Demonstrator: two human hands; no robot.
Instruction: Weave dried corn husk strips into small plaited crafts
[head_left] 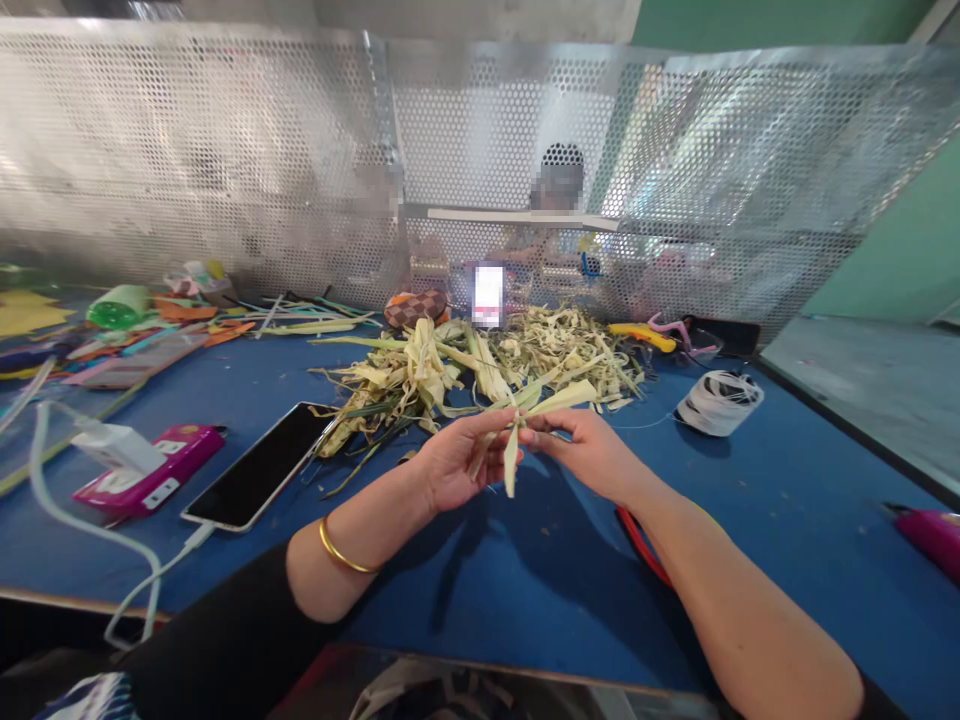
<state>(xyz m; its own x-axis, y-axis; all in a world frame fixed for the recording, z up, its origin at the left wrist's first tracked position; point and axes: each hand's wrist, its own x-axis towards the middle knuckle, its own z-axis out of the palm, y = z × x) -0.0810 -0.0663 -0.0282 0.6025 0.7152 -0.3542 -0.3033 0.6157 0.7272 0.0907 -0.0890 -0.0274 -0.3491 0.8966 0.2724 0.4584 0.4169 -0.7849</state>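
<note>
Both of my hands meet above the blue table (555, 600), pinching strips of pale dried corn husk (559, 397) at one central knot. My left hand (461, 460) is closed on the husk from the left, its fingers partly behind a hanging strip. From the right, my right hand (589, 450) pinches the husk close to the knot. A thin white thread runs right toward a spool of white thread (718, 403). Just beyond my hands lie a heap of long husk leaves (405, 375) and a pile of curled husk shreds (570, 345).
A phone (262, 465) on a charging cable and a magenta power strip (154, 470) lie at left. Scissors with red handles (643, 545) sit partly under my right forearm. A perforated metal screen (300, 170) stands behind, with a person beyond it. Yellow-handled tool (645, 335) lies back right.
</note>
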